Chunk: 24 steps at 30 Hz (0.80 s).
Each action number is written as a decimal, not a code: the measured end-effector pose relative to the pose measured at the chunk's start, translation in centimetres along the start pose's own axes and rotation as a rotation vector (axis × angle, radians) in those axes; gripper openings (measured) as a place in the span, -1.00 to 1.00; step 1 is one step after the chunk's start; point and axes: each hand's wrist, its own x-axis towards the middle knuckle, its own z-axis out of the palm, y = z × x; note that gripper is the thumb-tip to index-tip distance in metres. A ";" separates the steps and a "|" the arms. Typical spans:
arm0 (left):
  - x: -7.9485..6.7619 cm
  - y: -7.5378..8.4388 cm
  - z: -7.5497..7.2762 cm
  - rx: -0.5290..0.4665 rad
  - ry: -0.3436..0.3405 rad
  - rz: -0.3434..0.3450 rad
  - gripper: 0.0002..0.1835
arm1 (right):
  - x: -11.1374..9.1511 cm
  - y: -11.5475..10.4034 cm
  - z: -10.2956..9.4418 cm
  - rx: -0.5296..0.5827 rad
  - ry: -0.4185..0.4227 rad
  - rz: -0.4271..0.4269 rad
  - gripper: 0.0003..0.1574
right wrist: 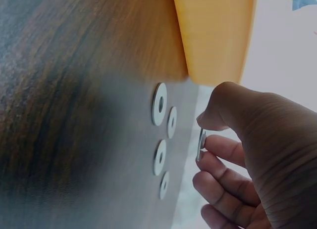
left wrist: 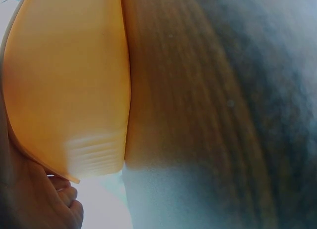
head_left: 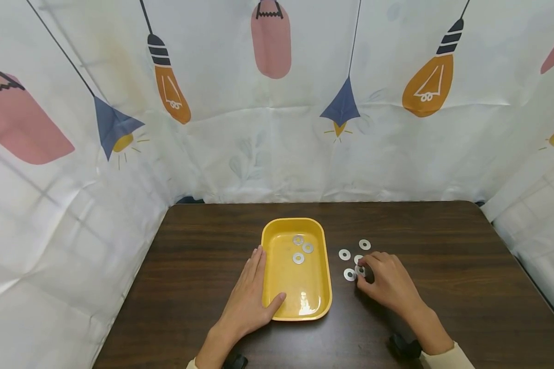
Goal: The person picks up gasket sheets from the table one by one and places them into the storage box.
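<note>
A yellow tray stands on the table with 3 flat metal washers lying in its far half. Along the tray's left side rests my left hand, fingers straight against the wall and thumb over the rim near the front. To the right of the tray, my right hand pinches one washer between thumb and fingertips. In the right wrist view this washer is seen nearly edge-on, raised off the tabletop. Several loose washers lie flat on the table beside that hand.
The dark wooden table has its far edge against a white curtain printed with lamps and bulbs. The curtain also hangs at both sides. A black band is on the right wrist.
</note>
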 end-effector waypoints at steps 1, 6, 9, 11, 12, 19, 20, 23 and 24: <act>0.0 0.0 0.0 0.001 0.000 0.000 0.17 | 0.1 0.0 0.0 0.001 0.000 -0.004 -0.77; 0.0 0.0 0.0 0.003 0.003 0.002 0.16 | 0.3 -0.3 -0.1 0.002 0.006 -0.023 -0.78; 0.0 0.0 -0.1 -0.002 0.004 -0.001 0.16 | 0.4 -0.6 -0.2 -0.004 0.013 -0.030 -0.78; 0.0 0.1 -0.1 -0.004 0.003 -0.001 0.16 | 0.4 -0.7 -0.2 -0.008 0.021 -0.035 -0.78; 0.0 0.1 -0.1 -0.004 0.002 -0.002 0.16 | 0.5 -0.8 -0.2 -0.009 0.024 -0.038 -0.78; 0.0 0.1 -0.1 0.001 0.006 0.002 0.16 | 0.7 -0.8 -0.4 -0.001 0.031 -0.050 -0.77; 0.0 0.1 -0.1 0.001 0.006 0.002 0.16 | 0.8 -0.8 -0.5 -0.002 0.030 -0.052 -0.78; 0.0 0.1 -0.1 0.002 0.007 0.002 0.16 | 1.0 -0.8 -0.4 -0.006 0.030 -0.062 -0.78; 0.0 0.1 -0.1 0.002 0.006 0.003 0.16 | 1.1 -0.8 -0.4 -0.007 0.031 -0.065 -0.78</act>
